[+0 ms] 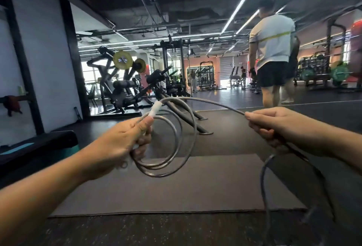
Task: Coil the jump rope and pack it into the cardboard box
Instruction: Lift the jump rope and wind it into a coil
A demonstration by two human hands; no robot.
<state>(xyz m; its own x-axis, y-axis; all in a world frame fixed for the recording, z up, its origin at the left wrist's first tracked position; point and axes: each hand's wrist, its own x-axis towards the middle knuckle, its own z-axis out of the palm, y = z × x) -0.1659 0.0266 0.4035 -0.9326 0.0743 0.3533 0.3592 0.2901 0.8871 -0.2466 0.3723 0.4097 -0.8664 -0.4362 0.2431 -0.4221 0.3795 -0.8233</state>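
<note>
Gym floor, dark rubber, with a grey mat [176, 187] laid flat below the person's hands. Jump rope [177, 147], grey cord, is held in the air above that mat; part of it is gathered into several loose loops hanging from the left hand [125, 140], with a white sleeve [155, 109] on the cord just above the thumb. Left hand's fingers are closed around the top of the loops. From there one strand arches across to the right hand [278, 126], whose thumb and fingers are pinched together on the cord. Below the right hand the remaining cord drops in a slack loop toward the floor. A black bench [37, 143] sits at far left. Weight machines [125, 81] stand behind, and a bystander [272, 49] in a white shirt stands at right, back turned.
</note>
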